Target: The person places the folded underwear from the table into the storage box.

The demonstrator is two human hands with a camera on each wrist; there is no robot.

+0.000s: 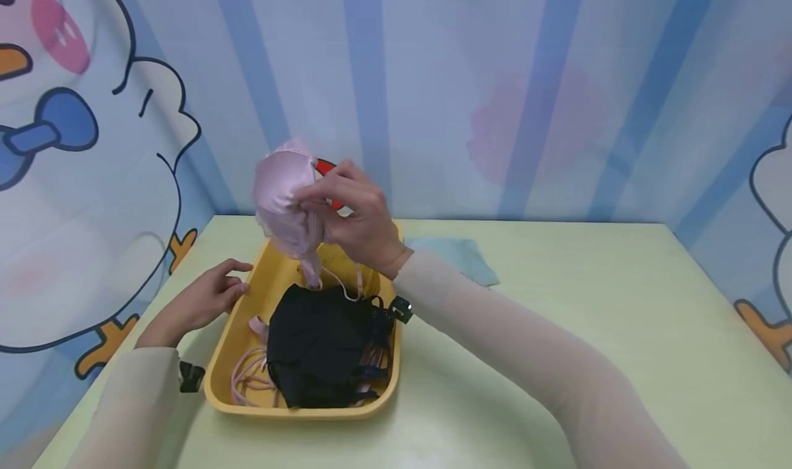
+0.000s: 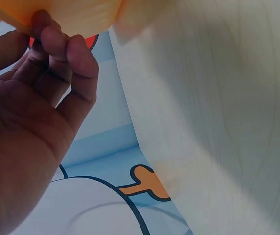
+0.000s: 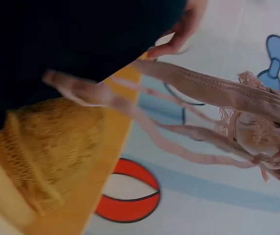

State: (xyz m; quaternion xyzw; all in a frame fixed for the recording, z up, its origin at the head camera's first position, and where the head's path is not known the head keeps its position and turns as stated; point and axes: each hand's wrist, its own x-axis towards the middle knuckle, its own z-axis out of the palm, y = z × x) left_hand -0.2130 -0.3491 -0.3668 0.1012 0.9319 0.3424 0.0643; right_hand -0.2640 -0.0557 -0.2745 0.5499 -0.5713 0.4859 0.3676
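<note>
A pink satin bra (image 1: 284, 194) hangs from my right hand (image 1: 361, 218), which pinches it above the far part of a yellow plastic bin (image 1: 303, 412). Its straps (image 3: 198, 90) and lace trim stretch across the right wrist view, dangling over the bin. With thumb and fingers, my left hand (image 1: 207, 297) grips the bin's left rim; the left wrist view shows those fingertips (image 2: 81, 54) curled at the edge. Inside the bin lie a large black bra (image 1: 322, 345), a mustard lace bra (image 3: 57, 142) behind it, and loose pink straps (image 1: 247, 379) at the left.
A light blue cloth (image 1: 460, 256) lies flat on the pale table (image 1: 557, 359), just right of the bin's far end. Behind the table hangs a blue striped backdrop (image 1: 427, 97) with cartoon figures, close to the table's back and left edges.
</note>
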